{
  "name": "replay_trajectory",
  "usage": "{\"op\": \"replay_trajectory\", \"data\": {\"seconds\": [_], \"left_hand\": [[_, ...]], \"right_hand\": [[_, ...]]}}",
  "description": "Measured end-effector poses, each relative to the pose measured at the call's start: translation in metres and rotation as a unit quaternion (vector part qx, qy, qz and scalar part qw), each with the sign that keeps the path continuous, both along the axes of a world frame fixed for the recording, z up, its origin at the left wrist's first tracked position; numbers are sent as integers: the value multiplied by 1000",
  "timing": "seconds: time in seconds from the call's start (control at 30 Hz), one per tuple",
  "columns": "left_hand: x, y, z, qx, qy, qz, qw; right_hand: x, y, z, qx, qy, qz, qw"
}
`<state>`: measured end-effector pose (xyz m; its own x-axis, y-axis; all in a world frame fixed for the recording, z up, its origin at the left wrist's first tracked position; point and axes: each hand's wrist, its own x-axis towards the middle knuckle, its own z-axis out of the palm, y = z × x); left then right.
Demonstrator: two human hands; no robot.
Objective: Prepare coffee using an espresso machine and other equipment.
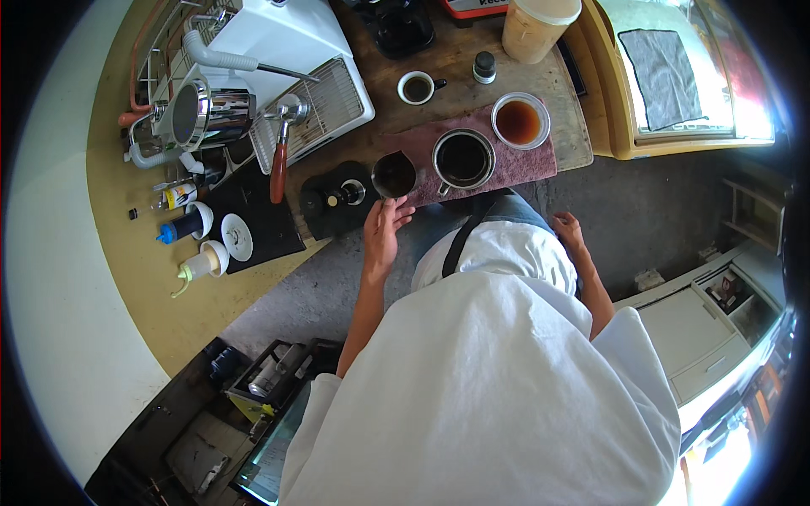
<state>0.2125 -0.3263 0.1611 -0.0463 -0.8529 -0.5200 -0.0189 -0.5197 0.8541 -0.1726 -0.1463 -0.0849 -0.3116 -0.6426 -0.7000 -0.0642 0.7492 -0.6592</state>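
My left hand (383, 233) is at the counter's front edge, its fingers apart against the near side of a dark, pitcher-like cup (393, 175); whether it grips the cup, I cannot tell. My right hand (568, 231) hangs beside my body, below the counter, with fingers curled; whether it holds anything is unclear. On a reddish towel (538, 163) stand a metal cup of dark liquid (464, 158) and a clear cup of reddish-brown liquid (519, 123). Behind them are a small cup of dark liquid (417, 88) and a small dark-capped bottle (485, 67).
At the left stands an espresso machine with a drip tray (335, 95), and a portafilter (280, 148) lies over it. A tamper (345, 195) sits on a black mat. Squeeze bottles (197, 264) lie further left. A display case (623, 126) borders the counter at the right.
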Motion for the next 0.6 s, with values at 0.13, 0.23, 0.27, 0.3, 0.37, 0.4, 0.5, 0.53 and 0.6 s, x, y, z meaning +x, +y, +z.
{"op": "replay_trajectory", "data": {"seconds": [0.13, 0.23, 0.27, 0.3, 0.37, 0.4, 0.5, 0.53, 0.6], "left_hand": [[21, 4, 28, 1, 7, -5, 1000], [20, 6, 59, 6, -19, -17, 1000], [21, 8, 66, -8, -28, -28, 999], [23, 9, 73, -22, -39, -39, 998], [21, 9, 89, -20, -60, -48, 997], [20, 8, 95, -21, -71, -54, 996], [22, 7, 110, -34, -114, -94, 988], [20, 5, 115, -32, -118, -99, 988], [17, 2, 125, -36, -130, -98, 986]], "right_hand": [[5, 4, -21, 14, -6, -26, 1000], [12, 2, -28, 21, 3, -6, 1000], [14, 1, -27, 24, -8, -12, 1000], [17, 0, -25, 28, -22, -19, 999], [24, -4, -21, 27, -11, -5, 1000], [25, -5, -18, 26, 8, 11, 1000], [32, -5, -16, 16, 25, 8, 1000], [33, -4, -17, 16, 26, 4, 1000], [34, -2, -21, 25, 15, -7, 1000]]}}
